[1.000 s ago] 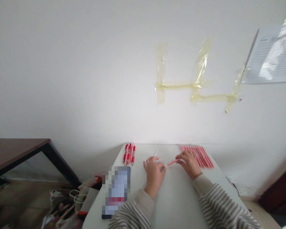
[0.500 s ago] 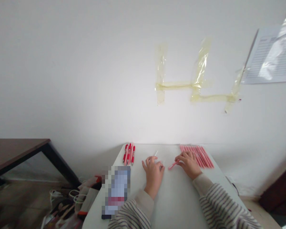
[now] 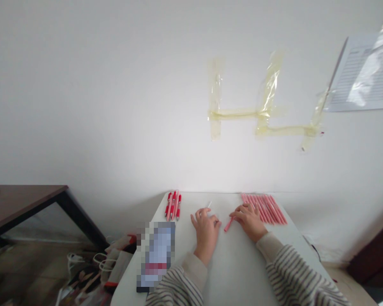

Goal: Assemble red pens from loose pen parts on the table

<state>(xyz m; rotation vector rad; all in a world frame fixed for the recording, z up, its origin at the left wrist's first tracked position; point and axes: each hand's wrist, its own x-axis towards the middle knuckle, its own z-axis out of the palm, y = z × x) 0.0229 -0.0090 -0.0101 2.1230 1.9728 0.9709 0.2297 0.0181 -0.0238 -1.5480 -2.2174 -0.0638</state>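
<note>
A pixelated device lies left of the left hand, with red-and-pink pens bunched beyond it, seemingly grouped to stay separate. The left hand curls, thumb near forefinger; whether anything is pinched there cannot be told. A thin white stick pokes out past its fingers. The right hand clamps a pink piece in its fingertips, apparently leaving the near end free, angled toward the left hand. Just right of that grip, pink sticks lie side by side, probably for easy reach. Beneath spreads a smooth white table; a brown desk stands far left, and the pale wall beyond bears yellowed tape.
</note>
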